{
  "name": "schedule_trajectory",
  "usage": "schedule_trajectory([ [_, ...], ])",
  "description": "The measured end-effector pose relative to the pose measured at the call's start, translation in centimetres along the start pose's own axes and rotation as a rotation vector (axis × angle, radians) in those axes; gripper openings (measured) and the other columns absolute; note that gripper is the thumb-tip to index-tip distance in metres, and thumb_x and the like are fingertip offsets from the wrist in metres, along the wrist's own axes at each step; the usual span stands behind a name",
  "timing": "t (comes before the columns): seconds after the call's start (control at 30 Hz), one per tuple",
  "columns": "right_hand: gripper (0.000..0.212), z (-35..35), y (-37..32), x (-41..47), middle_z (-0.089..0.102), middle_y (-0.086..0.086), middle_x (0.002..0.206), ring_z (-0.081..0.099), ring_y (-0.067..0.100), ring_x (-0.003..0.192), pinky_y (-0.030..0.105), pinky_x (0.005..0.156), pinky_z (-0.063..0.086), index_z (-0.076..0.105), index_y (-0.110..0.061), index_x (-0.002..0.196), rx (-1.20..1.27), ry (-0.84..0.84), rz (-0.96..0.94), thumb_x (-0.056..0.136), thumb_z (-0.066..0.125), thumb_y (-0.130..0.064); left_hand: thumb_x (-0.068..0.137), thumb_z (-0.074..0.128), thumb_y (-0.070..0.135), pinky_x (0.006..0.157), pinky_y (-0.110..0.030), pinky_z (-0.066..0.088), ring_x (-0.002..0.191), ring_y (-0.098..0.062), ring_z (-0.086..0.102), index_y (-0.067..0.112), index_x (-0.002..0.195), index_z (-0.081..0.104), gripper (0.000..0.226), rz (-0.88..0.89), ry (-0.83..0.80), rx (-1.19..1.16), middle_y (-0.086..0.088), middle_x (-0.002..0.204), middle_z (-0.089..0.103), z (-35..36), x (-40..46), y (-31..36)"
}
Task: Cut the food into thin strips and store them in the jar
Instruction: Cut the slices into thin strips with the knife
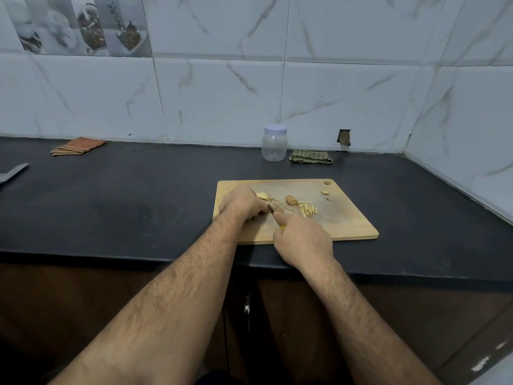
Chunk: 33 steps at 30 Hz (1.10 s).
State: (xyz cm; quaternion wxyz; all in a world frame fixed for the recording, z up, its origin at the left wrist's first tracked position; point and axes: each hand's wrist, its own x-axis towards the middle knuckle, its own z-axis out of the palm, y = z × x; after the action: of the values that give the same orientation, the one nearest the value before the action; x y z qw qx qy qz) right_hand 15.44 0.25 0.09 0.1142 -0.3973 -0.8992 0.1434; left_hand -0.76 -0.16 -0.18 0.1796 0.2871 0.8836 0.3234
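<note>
Far left edge of the dark counter [125, 195]: a grey blade-like object [14, 173], partly cut off. Further back near the wall, a folded orange striped cloth [77, 146]. Wooden cutting board [347, 218] sits near the counter's front edge, right of centre. Left hand [240, 204] rests on the board's left part, fingers curled down over the food being cut; what exactly they pin is hidden under the hand. A pale ginger slice [262, 195] lies just beyond those fingers. Right hand [302, 240] grips a knife [273, 210] with a yellow handle, index finger stretched along the top, blade tip right beside the left fingers. Right of the blade: a brown ginger chunk [291, 200], then a small pile of thin strips [308, 209]. One small piece [325, 192] near the board's far right corner. Behind the board by the wall, a clear plastic jar [274, 147], white lid on, looks empty; green checked cloth [311, 157] just right of it.
</note>
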Motion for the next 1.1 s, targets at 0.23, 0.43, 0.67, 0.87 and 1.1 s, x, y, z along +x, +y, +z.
schedule_trajectory([
  [0.23,0.053,0.0,-0.2,0.1,0.059,-0.003,0.135,0.056,0.021,0.117,0.031,0.082,0.043,0.042,-0.042,0.146,-0.029,0.006,-0.003,0.097,0.042,-0.022,0.076,0.078,0.036,0.059,-0.025,0.045,0.052,-0.015,0.051,0.017,0.072,0.070,0.021,-0.048,-0.042,0.040,0.003,0.062,0.063,-0.2,0.4,0.5],
  [0.43,0.053,0.3,-0.7,0.0,0.061,-0.001,0.128,0.057,0.023,0.115,0.033,0.075,0.041,0.043,-0.039,0.144,-0.095,0.002,-0.019,0.096,0.043,-0.017,0.078,0.079,0.034,0.060,-0.024,0.046,0.050,-0.012,0.049,0.017,0.069,0.066,0.023,-0.102,-0.108,0.029,0.003,0.058,0.060,-0.5,1.0,0.9],
  [0.67,0.049,0.0,-1.1,0.3,0.062,0.001,0.123,0.058,0.023,0.110,0.031,0.072,0.040,0.049,-0.035,0.139,-0.093,-0.019,-0.016,0.095,0.043,-0.015,0.079,0.079,0.034,0.055,-0.024,0.044,0.049,-0.011,0.048,0.018,0.065,0.066,0.025,-0.109,-0.101,0.046,0.004,0.056,0.059,-0.3,1.1,0.9],
  [0.87,0.049,0.2,-0.5,-1.0,0.065,0.001,0.117,0.059,0.023,0.107,0.031,0.071,0.039,0.048,-0.037,0.139,-0.067,-0.027,-0.010,0.094,0.043,-0.018,0.079,0.078,0.037,0.057,-0.023,0.045,0.046,-0.010,0.048,0.019,0.066,0.066,0.025,-0.094,-0.059,0.067,0.005,0.058,0.061,-0.2,0.9,0.8],
  [1.1,0.051,-0.5,0.0,-1.7,0.062,-0.002,0.130,0.056,0.021,0.116,0.032,0.078,0.043,0.044,-0.039,0.145,-0.029,-0.024,0.017,0.097,0.043,-0.022,0.079,0.078,0.037,0.056,-0.025,0.045,0.049,-0.011,0.049,0.019,0.071,0.070,0.021,-0.055,-0.052,0.064,0.004,0.064,0.063,-0.3,0.4,0.7],
])
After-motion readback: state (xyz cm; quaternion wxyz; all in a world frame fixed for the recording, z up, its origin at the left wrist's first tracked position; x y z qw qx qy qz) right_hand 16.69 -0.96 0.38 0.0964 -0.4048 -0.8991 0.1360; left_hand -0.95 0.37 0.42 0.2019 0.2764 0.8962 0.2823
